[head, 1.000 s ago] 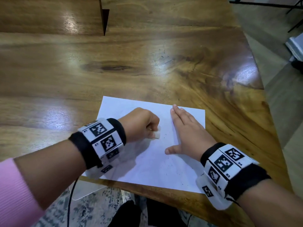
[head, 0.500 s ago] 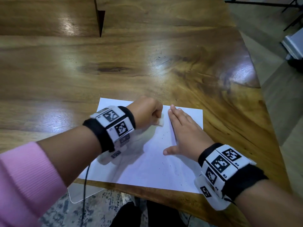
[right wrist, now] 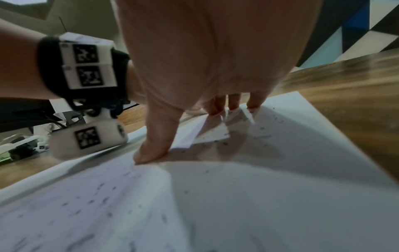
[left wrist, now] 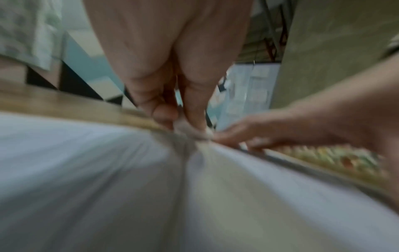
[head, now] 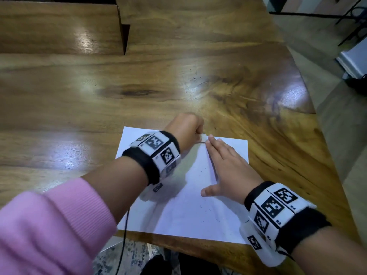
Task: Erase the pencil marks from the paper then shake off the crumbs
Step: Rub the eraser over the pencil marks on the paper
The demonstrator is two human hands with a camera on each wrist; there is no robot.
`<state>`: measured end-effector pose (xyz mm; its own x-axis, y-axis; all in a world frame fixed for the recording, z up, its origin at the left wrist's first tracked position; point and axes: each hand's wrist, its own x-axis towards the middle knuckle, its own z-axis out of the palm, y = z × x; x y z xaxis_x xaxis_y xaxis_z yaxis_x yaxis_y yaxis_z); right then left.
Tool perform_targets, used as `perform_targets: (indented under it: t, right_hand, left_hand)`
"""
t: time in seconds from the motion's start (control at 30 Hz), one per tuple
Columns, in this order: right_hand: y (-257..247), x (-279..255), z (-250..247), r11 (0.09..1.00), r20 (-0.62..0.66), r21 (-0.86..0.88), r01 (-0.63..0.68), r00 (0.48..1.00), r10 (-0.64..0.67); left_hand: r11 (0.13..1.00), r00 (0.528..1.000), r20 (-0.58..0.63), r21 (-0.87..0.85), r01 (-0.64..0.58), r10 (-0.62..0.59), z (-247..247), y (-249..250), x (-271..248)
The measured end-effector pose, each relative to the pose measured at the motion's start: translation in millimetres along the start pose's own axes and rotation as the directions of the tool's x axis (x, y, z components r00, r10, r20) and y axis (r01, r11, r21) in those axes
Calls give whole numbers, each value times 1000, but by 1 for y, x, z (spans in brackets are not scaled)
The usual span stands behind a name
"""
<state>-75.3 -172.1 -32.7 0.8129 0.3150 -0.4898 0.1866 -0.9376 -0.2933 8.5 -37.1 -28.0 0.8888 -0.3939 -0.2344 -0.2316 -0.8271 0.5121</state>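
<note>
1. White paper, a single sheet, lies flat at the near edge of a glossy wooden table, its near edge close to the table's edge.
2. At the sheet's far edge, the left hand is curled into a loose fist and pinches a small white eraser between thumb and fingertips, its tip down on the paper. The left wrist view is streaked with blur, which suggests rubbing is under way.
3. Just beside the eraser, the right hand lies flat on the sheet with fingers straight and together and the thumb spread out toward the near side. It grips nothing; it presses the paper down to hold it steady.
4. Small dark crumbs are scattered over the near half of the sheet and around the right hand's fingers. A short grey mark shows beside the eraser; whether other pencil marks remain cannot be told.
5. Both wrists wear black bands carrying white blocks with black square patterns, and a pink sleeve covers the left forearm.
6. Handling, as a judgement: the sheet is very light, thin and floppy, and it slides easily on the polished wood, so it will crease or tear if rubbed without being pinned close to the eraser.
7. For shaking off the crumbs, the best hold is probably a pinch at two opposite edges or corners, lifting gently so the sheet bows slightly and the crumbs roll off.
</note>
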Motion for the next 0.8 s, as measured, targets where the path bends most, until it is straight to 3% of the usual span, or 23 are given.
perform_targets:
  t: [0.23,0.43,0.5,0.67,0.8]
  right_hand:
    - [3,1,2,1000,9,19,6,1000,-6]
    - [2,3,2,1000,18,4,12,1000,-12]
    - [0,3,1,1000,26,2,3,1000,-3]
    - [0,4,1,999,23,34,-15,1000,15]
    - [-1,4,2,999,26,27,-19,1000,18]
  left_hand:
    - [999,974,226,43,-3,-7,-3,-25,-42]
    - [1000,998,59,-5,17,-17,-12,-8,-4]
    - [1000,999,49,16,12,-13,-11,-11,-11]
    - [999,988,157,43,-4,-3,-7,-33,-43]
    - [999,999,29,-21,27,-26,-9,-22,-11]
